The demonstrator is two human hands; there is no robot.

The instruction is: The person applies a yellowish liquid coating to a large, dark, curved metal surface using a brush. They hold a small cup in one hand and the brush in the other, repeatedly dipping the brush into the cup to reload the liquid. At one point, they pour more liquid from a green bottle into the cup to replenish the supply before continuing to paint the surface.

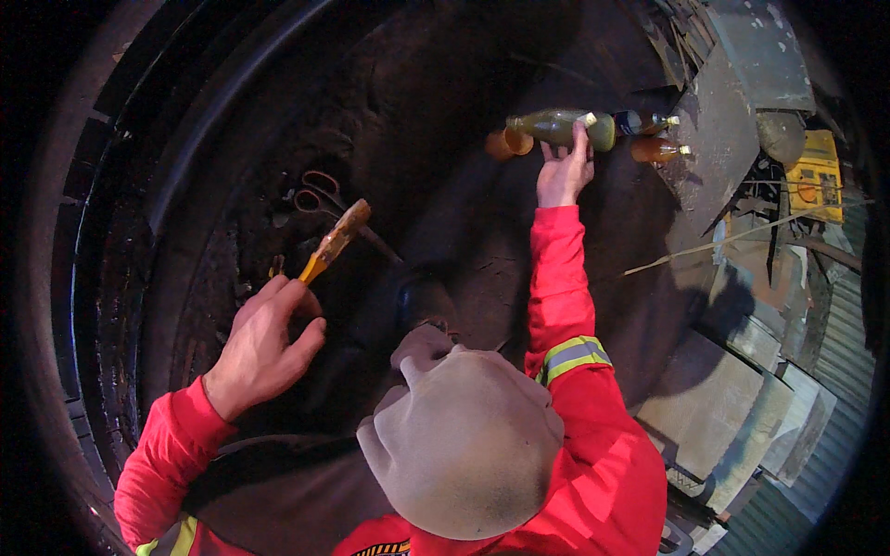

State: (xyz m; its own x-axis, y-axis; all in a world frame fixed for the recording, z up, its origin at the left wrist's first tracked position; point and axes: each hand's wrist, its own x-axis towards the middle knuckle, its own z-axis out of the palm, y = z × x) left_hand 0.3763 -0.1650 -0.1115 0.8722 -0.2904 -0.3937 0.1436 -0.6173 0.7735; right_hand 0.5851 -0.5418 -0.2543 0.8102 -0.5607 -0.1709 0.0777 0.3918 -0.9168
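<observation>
My left hand [264, 343] is closed round the yellow handle of a brush [336, 243], whose brown, worn-looking end points up and to the right. Farther out, my right hand [567, 171] grips a large green glass bottle [549, 124] that lies nearly level. The bottle's narrow end points left, over or beside a small orange-brown cup [505, 144]; whether they touch I cannot tell. A small pale piece like a cap [587, 120] shows at my right thumb tip. Just right of the bottle are a dark bottle [652, 122] and an amber bottle [656, 149], both with pale caps.
Scissors [320, 192] with reddish handles lie on the dark surface beyond the brush. A grey rounded, cloth-like shape [464, 445] covers the lower middle. To the right are flat boards [700, 398], a yellow case [816, 176], a thin strip [714, 244] and corrugated sheet metal [839, 371].
</observation>
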